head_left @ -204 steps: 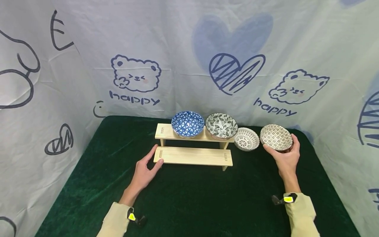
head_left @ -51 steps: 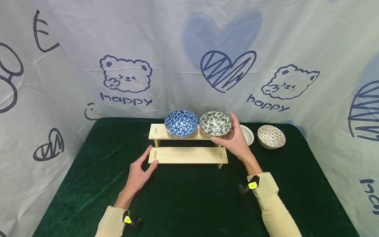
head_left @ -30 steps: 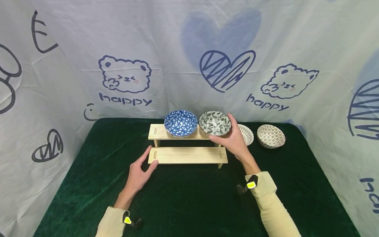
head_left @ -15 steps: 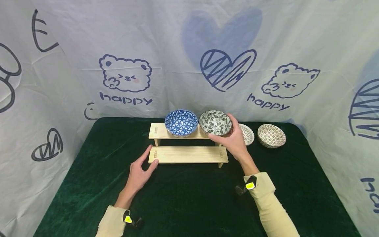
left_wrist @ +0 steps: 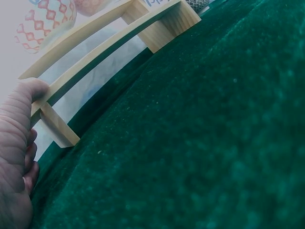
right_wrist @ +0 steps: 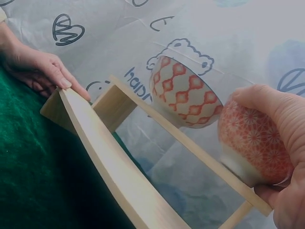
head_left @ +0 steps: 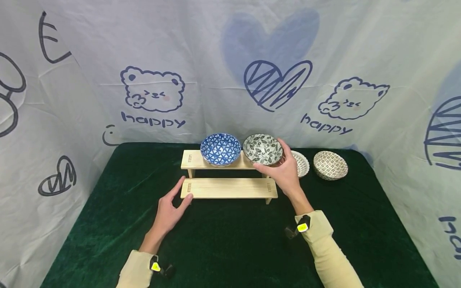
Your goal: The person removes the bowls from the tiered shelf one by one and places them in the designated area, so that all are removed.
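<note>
My left hand [head_left: 170,209] grips the left end of a two-tier wooden display stand [head_left: 228,188], thumb at the front edge of its lower board. On the upper board, my right hand [head_left: 285,171] holds a bowl with a black leaf pattern inside [head_left: 262,149] by its right side. The right wrist view shows that bowl's reddish flowered outside [right_wrist: 255,143], its foot right at the board, thumb and fingers round its wall. Left of it stands a blue triangle-patterned bowl [head_left: 220,149], whose outside carries red diamonds [right_wrist: 183,95].
Right of the stand, a white ribbed bowl [head_left: 301,164] sits on the green cloth [head_left: 230,248], partly hidden behind my right hand. Further right is a brown-patterned bowl [head_left: 330,165]. A white printed curtain [head_left: 216,60] hangs close behind the stand and along both sides.
Earlier my right hand held the brown-patterned bowl at the far right; that bowl now rests on the cloth. The right hand has moved left onto the leaf-patterned bowl, lately nudged slightly right.
</note>
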Demonstrator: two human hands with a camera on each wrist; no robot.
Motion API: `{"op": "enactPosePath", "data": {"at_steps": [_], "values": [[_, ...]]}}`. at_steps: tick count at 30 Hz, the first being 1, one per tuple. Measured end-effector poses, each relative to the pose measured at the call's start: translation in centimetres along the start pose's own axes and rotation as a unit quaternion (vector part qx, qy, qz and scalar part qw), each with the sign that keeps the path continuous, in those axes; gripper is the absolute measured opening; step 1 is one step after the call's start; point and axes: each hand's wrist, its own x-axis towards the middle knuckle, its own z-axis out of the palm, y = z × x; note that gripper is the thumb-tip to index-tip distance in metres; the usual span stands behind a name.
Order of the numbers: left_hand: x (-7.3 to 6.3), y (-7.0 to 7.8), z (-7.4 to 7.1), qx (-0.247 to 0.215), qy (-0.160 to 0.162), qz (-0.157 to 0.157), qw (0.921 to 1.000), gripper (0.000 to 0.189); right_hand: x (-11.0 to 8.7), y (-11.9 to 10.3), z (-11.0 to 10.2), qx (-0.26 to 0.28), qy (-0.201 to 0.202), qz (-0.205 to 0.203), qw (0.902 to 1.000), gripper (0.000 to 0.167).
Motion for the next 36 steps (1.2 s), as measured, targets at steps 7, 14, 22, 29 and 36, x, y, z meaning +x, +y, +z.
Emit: {"op": "enactPosePath", "data": {"at_steps": [7,14,22,29,36], "values": [[0.0,0.1,0.0,0.001,-0.001,0.002,1.0000,0.067,-0.2,0.0,0.2,0.019,0.017,-0.006,0.9997,0.107],[0.0,0.1,-0.1,0.002,-0.001,0.003,1.0000,0.067,-0.4,-0.1,0.1,0.006,0.018,0.001,0.9998,0.108],[0.0,0.1,-0.1,0.003,-0.002,0.002,1.0000,0.067,-0.6,-0.3,-0.3,-0.007,0.019,0.011,0.9997,0.107],[-0.1,0.1,0.0,-0.005,-0.002,-0.003,1.0000,0.067,-0.9,-0.2,-1.0,0.020,0.021,-0.002,0.9996,0.102],[0.0,0.1,-0.1,-0.003,-0.003,-0.003,1.0000,0.068,-1.5,-0.3,-1.9,0.024,0.022,0.012,0.9994,0.102]]}}
